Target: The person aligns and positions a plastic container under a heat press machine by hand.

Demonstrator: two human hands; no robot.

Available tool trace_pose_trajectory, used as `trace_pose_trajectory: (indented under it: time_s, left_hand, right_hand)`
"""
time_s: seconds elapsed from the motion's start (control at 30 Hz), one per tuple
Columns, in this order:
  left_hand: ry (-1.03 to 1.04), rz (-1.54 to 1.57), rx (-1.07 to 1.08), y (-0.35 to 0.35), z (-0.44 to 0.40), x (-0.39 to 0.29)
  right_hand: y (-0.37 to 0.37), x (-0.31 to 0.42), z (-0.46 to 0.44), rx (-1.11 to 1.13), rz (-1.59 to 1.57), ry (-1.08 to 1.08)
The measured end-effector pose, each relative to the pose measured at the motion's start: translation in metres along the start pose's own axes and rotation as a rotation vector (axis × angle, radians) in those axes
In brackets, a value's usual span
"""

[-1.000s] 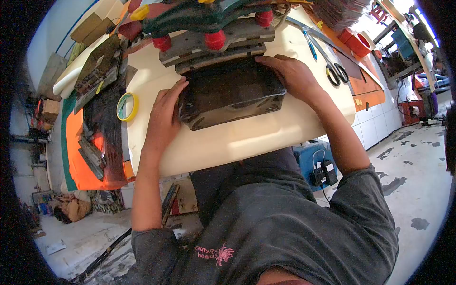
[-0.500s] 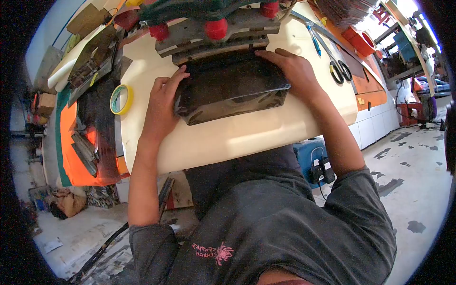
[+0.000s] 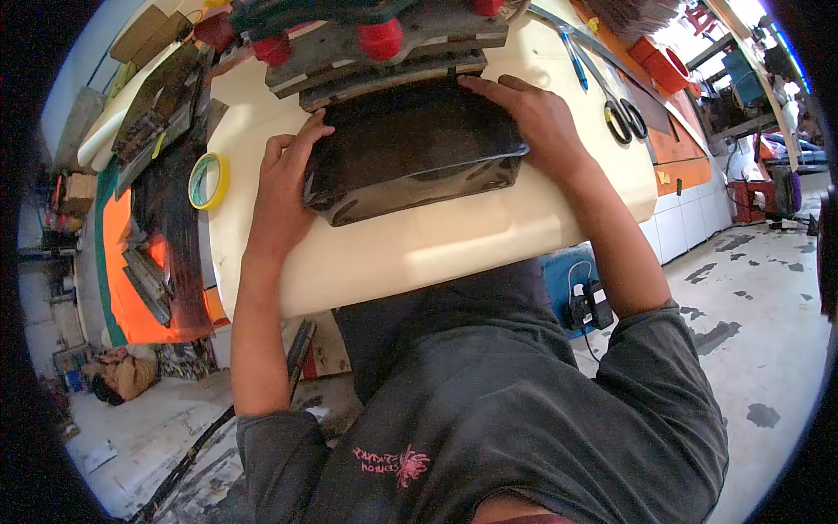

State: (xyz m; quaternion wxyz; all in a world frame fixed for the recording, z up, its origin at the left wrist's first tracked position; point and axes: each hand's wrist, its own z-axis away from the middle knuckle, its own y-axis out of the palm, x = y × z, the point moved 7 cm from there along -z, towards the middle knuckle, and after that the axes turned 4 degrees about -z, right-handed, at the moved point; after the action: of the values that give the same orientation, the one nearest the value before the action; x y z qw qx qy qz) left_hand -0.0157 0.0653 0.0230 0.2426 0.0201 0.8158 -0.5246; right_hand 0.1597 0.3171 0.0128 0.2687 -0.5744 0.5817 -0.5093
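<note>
A dark, glossy, box-shaped piece (image 3: 410,144) lies on the cream-coloured table sheet, its near side bent down and slightly see-through. My left hand (image 3: 284,179) grips its left side, fingertips at the far left corner. Against the right side rests my right hand (image 3: 541,127), with a finger reaching to the far right corner. The piece's far edge meets a grey clamp-like bar (image 3: 393,83), below a green machine part with red knobs (image 3: 380,39). Whether that edge is under the bar, I cannot tell.
Yellow tape (image 3: 209,181) stands left of my left hand. Scissors (image 3: 624,120) and a blue pen (image 3: 576,63) lie to the right. Dark strips (image 3: 148,284) lie on orange material at far left. Plugs (image 3: 589,306) hang below the table edge.
The view has shifted slightly, so the table, machine and dark piece appear a little further left and up. Both hands keep their places on the piece.
</note>
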Motion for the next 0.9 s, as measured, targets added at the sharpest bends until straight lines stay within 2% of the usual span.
trace_pose_trajectory:
  time_s: [0.37, 0.6, 0.9]
  left_hand:
    - [0.054, -0.041, 0.004, 0.0012, -0.0001, 0.0031]
    - [0.03, -0.049, 0.014, 0.0001, -0.0019, -0.0006]
    - [-0.002, -0.06, 0.041, 0.0023, -0.0038, 0.0028]
  right_hand:
    - [0.0009, -0.0002, -0.0017, 0.025, 0.013, -0.012]
    - [-0.0005, 0.0012, -0.0016, -0.017, -0.008, -0.033]
    - [-0.0025, 0.0031, -0.0017, 0.041, -0.004, 0.015]
